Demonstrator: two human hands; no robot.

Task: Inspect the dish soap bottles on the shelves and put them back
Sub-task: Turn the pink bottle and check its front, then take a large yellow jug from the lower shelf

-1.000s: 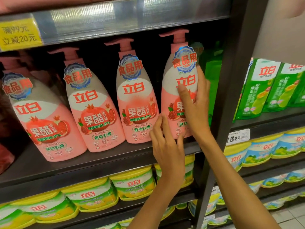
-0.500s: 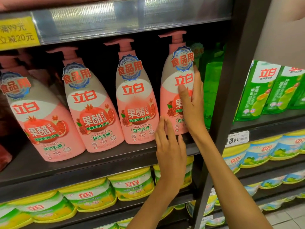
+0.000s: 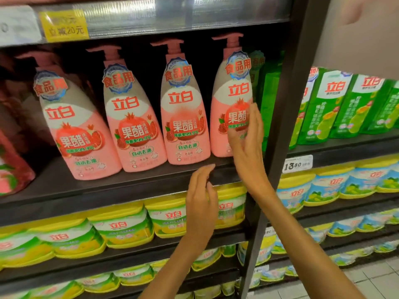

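yellow price tag (image 3: 64, 25): top text blurred | rightmost pink bottle (image 3: 232, 100): lower label hand-covered

Dark shop shelving (image 3: 121, 188) stands in tiers, split by a dark upright post (image 3: 280, 117); a yellow price label (image 3: 64, 25) fronts the top shelf. Pale floor tiles (image 3: 375, 275) show lower right.

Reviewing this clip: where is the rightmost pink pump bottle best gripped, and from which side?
Probably the rightmost pink pump bottle at its narrow upper body below the pump, approached from the front: it stands upright, with the black upright post and another pink bottle flanking it.
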